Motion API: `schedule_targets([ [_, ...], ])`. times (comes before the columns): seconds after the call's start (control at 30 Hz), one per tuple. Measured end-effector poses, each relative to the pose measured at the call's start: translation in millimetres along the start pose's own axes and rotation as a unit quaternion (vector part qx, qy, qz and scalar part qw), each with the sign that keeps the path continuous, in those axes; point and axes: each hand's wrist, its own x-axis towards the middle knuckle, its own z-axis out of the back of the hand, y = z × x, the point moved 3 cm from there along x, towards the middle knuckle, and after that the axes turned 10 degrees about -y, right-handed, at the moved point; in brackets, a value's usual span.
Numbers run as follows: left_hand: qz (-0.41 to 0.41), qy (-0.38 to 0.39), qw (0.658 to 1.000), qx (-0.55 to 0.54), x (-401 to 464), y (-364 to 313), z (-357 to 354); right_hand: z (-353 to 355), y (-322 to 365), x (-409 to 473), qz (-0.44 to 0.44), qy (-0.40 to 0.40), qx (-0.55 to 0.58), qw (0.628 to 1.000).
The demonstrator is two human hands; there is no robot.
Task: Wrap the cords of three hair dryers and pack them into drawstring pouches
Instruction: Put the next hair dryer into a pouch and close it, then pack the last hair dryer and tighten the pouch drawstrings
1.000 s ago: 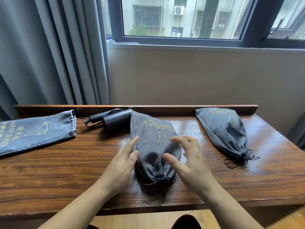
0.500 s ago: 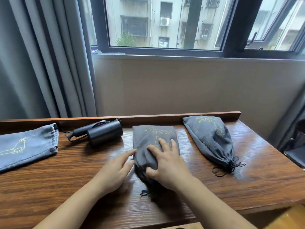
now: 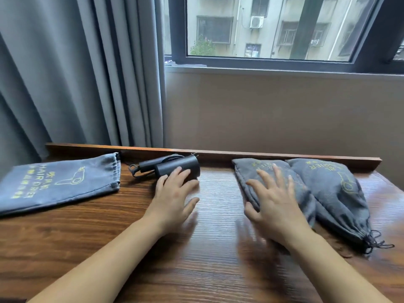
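Two filled grey drawstring pouches lie side by side at the right of the wooden table (image 3: 109, 232). My right hand (image 3: 275, 206) rests flat with spread fingers on the nearer-left pouch (image 3: 258, 171), which touches the far-right pouch (image 3: 336, 189). A black hair dryer (image 3: 175, 167) with its cord wrapped lies by the table's back rail. My left hand (image 3: 175, 193) reaches to it with straight fingers, fingertips on its barrel. An empty flat grey pouch (image 3: 59, 182) printed "HAIR DRIER" lies at the left.
A raised wooden rail (image 3: 218, 153) runs along the table's back edge. Grey curtains (image 3: 76, 73) hang behind the left half, a wall and window (image 3: 273, 29) behind the right. The far-right pouch's black drawstrings (image 3: 376, 243) trail toward the front right.
My right hand has slid the middle pouch to the right, against the far-right pouch. My left hand has left that pouch and moved back-left to the hair dryer.
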Motion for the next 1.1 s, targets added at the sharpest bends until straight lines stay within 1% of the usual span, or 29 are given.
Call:
schedule_targets([
  [0.03, 0.006, -0.024, 0.999, 0.03, 7.4, 8.2, 2.3, -4.2, 12.8, -1.1, 0.045, -0.046, 0.03, 0.997],
  [0.07, 0.023, -0.038, 0.997, 0.059, 16.3, 17.1, 5.3, -9.7, 24.9, -2.7, 0.08, -0.073, 0.06, 0.992],
  [0.1, 0.049, -0.031, 0.994, 0.087, 25.6, 27.0, 7.4, -16.3, 36.0, -4.2, 0.102, -0.075, 0.087, 0.988],
  [0.17, 0.114, 0.025, 0.984, 0.132, 41.1, 49.5, 8.4, -30.8, 52.9, -5.5, 0.123, -0.049, 0.128, 0.983],
  [0.23, 0.163, 0.078, 0.975, 0.128, 49.7, 69.1, 6.0, -43.5, 61.9, -3.7, 0.127, -0.022, 0.154, 0.98],
  [0.27, 0.168, 0.083, 0.976, 0.115, 51.1, 75.7, 4.1, -47.6, 64.5, -1.6, 0.123, -0.007, 0.166, 0.978],
  [0.37, 0.123, 0.06, 0.986, 0.091, 48.1, 82.4, 4.7, -55.2, 70.5, 7.4, 0.107, 0.038, 0.198, 0.974],
  [0.43, 0.092, 0.058, 0.991, 0.077, 43.0, 83.5, 7.8, -55.9, 74.8, 15.2, 0.098, 0.048, 0.22, 0.969],
  [0.6, 0.038, 0.097, 0.994, 0.019, 18.3, 71.6, 25.8, -56.0, 90.1, 40.0, 0.078, 0.06, 0.255, 0.962],
  [0.67, 0.015, 0.108, 0.994, 0.001, 5.0, 65.5, 34.2, -57.4, 96.0, 47.3, 0.079, 0.094, 0.265, 0.956],
  [0.77, -0.011, 0.104, 0.994, 0.029, -16.3, 60.8, 44.6, -61.1, 103.5, 50.2, 0.097, 0.158, 0.3, 0.936],
  [0.83, -0.019, 0.094, 0.994, 0.057, -30.0, 58.4, 51.9, -62.0, 108.0, 49.4, 0.111, 0.163, 0.328, 0.924],
  [0.9, -0.006, 0.091, 0.995, 0.039, -39.8, 60.3, 61.7, -60.5, 111.4, 46.3, 0.127, 0.151, 0.333, 0.922],
  [0.97, 0.064, 0.1, 0.992, -0.045, -46.5, 71.9, 70.9, -56.3, 116.0, 40.7, 0.142, 0.148, 0.339, 0.918],
  [1.03, 0.124, 0.099, 0.98, -0.118, -52.5, 87.0, 78.1, -52.5, 121.7, 33.1, 0.157, 0.154, 0.343, 0.913],
  [1.1, 0.138, 0.066, 0.978, -0.141, -58.5, 99.2, 84.1, -49.4, 128.5, 26.9, 0.172, 0.159, 0.342, 0.91],
])
